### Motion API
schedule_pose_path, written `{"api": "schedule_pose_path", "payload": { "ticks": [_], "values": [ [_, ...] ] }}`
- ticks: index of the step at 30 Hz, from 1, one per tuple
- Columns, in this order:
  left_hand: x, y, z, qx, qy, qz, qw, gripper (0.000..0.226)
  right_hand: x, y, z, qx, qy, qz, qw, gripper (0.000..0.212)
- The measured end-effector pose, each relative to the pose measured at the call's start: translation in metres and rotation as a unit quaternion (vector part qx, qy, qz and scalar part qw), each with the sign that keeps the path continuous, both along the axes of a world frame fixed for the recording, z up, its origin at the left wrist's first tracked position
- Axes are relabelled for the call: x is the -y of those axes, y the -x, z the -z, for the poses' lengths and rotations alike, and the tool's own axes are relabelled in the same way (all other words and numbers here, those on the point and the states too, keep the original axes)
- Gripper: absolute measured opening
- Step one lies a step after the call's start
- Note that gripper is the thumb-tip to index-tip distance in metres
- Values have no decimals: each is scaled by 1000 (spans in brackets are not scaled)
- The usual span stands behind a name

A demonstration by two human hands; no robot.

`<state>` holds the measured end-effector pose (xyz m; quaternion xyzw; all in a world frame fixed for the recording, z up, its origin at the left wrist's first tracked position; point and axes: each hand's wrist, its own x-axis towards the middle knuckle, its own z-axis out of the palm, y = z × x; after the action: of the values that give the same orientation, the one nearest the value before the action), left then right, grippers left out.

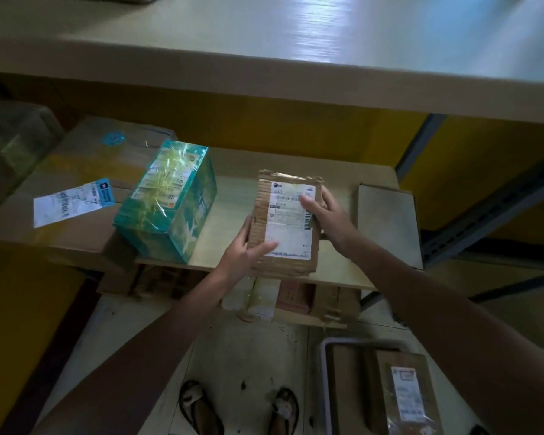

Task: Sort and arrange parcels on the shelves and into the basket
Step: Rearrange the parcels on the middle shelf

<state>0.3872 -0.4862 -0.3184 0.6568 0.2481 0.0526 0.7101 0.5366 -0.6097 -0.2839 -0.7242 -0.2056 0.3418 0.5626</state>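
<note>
1. At the far left of the shelf (230, 196) lies a large cardboard box (85, 221). It has a white label and a blue sticker on its top face.
2. Just beside it on the right stands a teal box (170, 202) wrapped in clear, shiny film.
3. Your left hand (248, 249) holds the lower left corner of the brown parcel (288, 227). The grip pinches it: the thumb presses the front face at the bottom of the label, and the fingers are curled behind the edge.
4. The brown parcel is of crumpled cardboard, with its white shipping label facing you. It sits between your two hands over the front part of the shelf, between the teal box and the flat box. You cannot tell whether its lower edge touches the board.
5. Your right hand (327, 215) holds the parcel's upper right edge. The grip is closed round it, thumb on the label and fingers wrapped round the side.
6. A flat cardboard box (390, 221) lies at the right end of the shelf, near your right wrist.
7. On the floor below are your sandals (198, 406). To their right, the basket (324, 372) holds a labelled parcel (402, 394) covered in film.
</note>
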Motion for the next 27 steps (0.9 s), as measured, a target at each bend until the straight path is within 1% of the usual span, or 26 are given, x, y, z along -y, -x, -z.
{"api": "schedule_pose_path", "payload": {
  "ticks": [2,3,4,6,7,9,12,14,16,19,21,23,24,25,27],
  "values": [
    [1,3,4,-12,-88,24,996,86,-2,1,9,-17,18,52,998,35],
    [1,3,7,-30,-131,28,991,92,-2,1,13,-34,35,64,997,35],
    [0,4,10,-52,-165,23,985,92,-3,2,17,-57,55,60,995,38],
    [-6,7,17,-91,-222,3,971,85,-7,3,24,-94,94,24,991,54],
    [-10,10,19,-107,-243,-8,964,82,-10,5,26,-97,107,6,989,62],
    [-14,13,20,-123,-273,-33,953,80,-21,6,30,-82,115,-3,990,70],
    [-18,12,18,-127,-292,-76,945,80,-45,6,34,-38,112,21,993,71],
    [-28,13,12,-129,-291,-76,945,81,-64,7,38,-2,108,22,994,77],
    [-42,19,5,-131,-318,-61,937,80,-80,9,41,35,105,14,994,82],
    [-55,28,-7,-116,-403,-42,907,72,-96,8,46,90,123,6,988,87],
    [-52,28,-13,-97,-457,-31,883,67,-96,6,48,96,124,0,988,82],
    [-43,23,-18,-88,-488,-19,868,63,-86,5,47,101,130,3,986,75],
    [-36,18,-20,-84,-494,-10,865,61,-78,3,45,129,146,-1,981,73],
    [-29,13,-21,-79,-497,5,864,60,-66,-1,42,177,170,-12,969,73],
    [-13,-1,-22,-61,-503,39,861,58,-38,-15,37,280,215,-30,935,70]
  ]
}}
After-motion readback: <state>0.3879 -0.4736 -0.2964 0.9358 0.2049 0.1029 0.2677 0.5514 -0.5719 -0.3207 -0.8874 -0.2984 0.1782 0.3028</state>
